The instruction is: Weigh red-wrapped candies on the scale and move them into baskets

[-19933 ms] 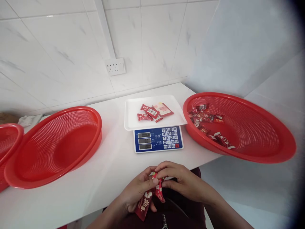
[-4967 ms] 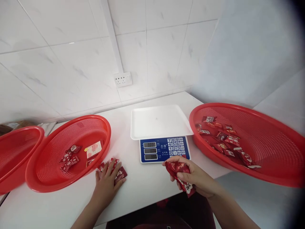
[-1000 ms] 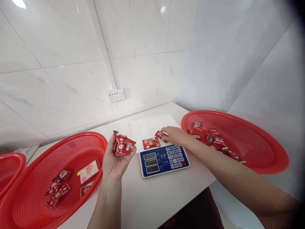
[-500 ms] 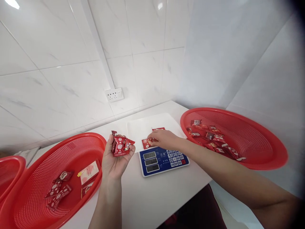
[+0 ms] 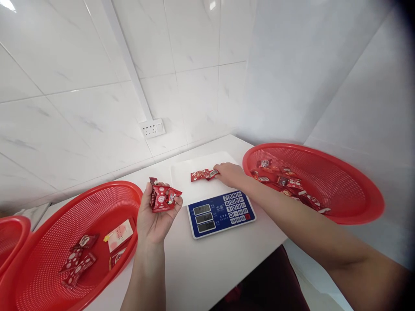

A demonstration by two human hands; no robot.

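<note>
My left hand, palm up with curled fingers, holds several red-wrapped candies to the left of the digital scale. Over the scale's white pan, my right hand has its fingers closed on the right end of a red candy packet. Another red packet with gold characters adjoins it on the left. Whether the two overlap is hard to tell. The scale's blue panel faces me, with its displays on the left and number keys on the right.
A red mesh basket at the left contains several red packets and a pale pink box. Part of another red basket shows at the far left. At the right, a red basket holds several candies. A socket is on the tiled wall.
My right hand has moved back and slightly right across the pan, and the red packets there now lie farther from the panel. My left hand keeps its candies in about the same place.
</note>
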